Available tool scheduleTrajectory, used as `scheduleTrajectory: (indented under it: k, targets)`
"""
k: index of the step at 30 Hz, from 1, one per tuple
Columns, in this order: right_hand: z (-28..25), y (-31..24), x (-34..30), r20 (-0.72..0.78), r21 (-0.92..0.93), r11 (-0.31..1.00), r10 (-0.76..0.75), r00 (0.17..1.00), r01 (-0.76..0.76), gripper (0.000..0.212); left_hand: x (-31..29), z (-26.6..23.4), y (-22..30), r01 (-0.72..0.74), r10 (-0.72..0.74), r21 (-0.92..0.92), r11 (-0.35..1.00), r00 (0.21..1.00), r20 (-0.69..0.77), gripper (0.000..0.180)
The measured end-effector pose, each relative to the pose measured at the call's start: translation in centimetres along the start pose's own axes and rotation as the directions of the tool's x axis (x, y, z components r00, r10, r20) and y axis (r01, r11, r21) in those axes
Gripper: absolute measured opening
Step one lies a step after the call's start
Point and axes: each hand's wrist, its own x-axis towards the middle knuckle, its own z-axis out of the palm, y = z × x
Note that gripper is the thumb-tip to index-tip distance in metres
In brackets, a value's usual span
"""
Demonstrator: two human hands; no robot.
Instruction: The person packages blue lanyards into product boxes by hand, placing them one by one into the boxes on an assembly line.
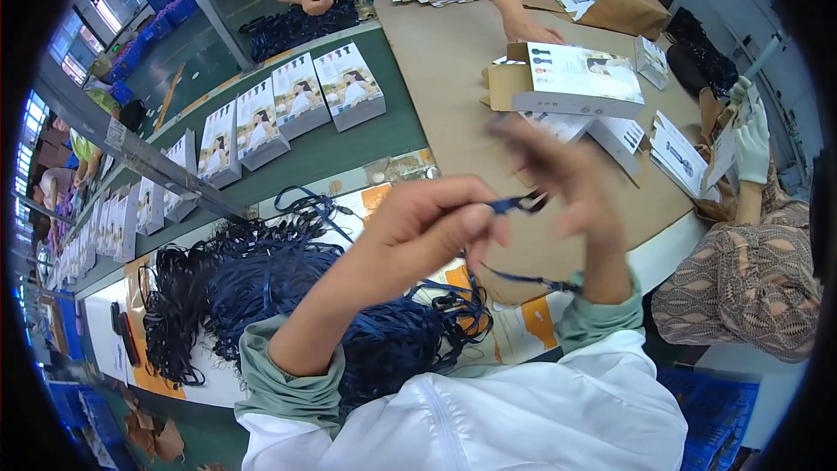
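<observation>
My left hand [427, 227] is closed, pinching a dark blue lanyard [501, 207] near its black clip end. The lanyard's clip points toward my right hand [571, 179], which is smeared by motion; I cannot make out whether its fingers hold anything. Below my hands a length of blue strap [523, 277] with a small black fitting runs toward my right wrist. A large heap of dark blue lanyards [270, 283] lies under and left of my left forearm, with a black bunch [170, 323] at its left end.
An open white box [584, 78] lies on the brown cardboard [445, 61], touched by another person's hand [530, 28]. White boxes [301, 96] line the green belt on the left. A gloved hand [751, 139] of another person is at right. A metal post [131, 148] crosses the left side.
</observation>
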Motion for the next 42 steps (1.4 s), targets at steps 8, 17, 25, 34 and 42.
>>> scheduleTrajectory:
  k: [8,17,25,34,42]
  targets:
    - [4.8,2.0,-3.6,0.470,0.574,0.703,0.136,0.872,-0.420,0.017,2.6,-0.4,0.0,-0.189,0.149,0.779,0.598,0.981,0.123,0.015]
    - [-0.1,7.3,-6.4,-0.332,0.755,0.652,0.295,0.896,0.066,0.033,6.8,1.0,-12.1,0.258,-0.282,0.212,0.943,0.955,0.094,0.014]
    - [-5.4,7.0,-7.6,-0.428,0.810,0.573,0.435,0.792,0.124,0.031,18.4,-1.1,-16.2,0.327,-0.304,-0.013,0.945,0.863,-0.404,0.033]
    - [-7.6,1.9,-2.0,-0.526,0.685,0.644,0.114,0.843,0.340,0.026,15.9,-3.0,-12.6,0.027,0.051,0.161,0.987,0.887,-0.458,0.015]
    - [-3.5,-3.1,5.8,-0.361,0.346,0.820,-0.332,0.871,0.456,0.024,5.6,-0.7,-1.1,-0.039,0.307,0.753,0.657,0.926,-0.220,0.018]
